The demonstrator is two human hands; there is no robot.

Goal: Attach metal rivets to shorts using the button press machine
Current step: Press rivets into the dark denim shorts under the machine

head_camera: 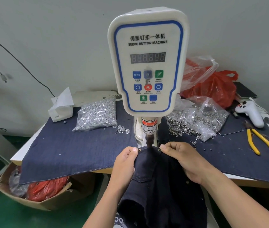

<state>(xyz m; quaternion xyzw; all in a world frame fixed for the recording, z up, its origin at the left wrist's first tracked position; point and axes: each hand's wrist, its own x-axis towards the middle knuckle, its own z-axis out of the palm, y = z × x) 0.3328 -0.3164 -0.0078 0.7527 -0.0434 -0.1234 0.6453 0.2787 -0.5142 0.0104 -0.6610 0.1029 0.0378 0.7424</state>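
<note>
Under the head of the button press machine, dark navy shorts lie with their top edge tucked beneath the blurred punch, the rest hanging off the front of the bench. The left hand pinches that edge on one side and the right hand pinches it on the other, seemingly to keep the cloth taut and flat while fingers stay clear of the punch. Two rivets already sit in the edge, one just beside each thumb. A bag of silver rivet parts and a bag of ring-shaped caps flank the machine, probably kept near for reloading. Yellow-handled pliers lie well to the right.
</note>
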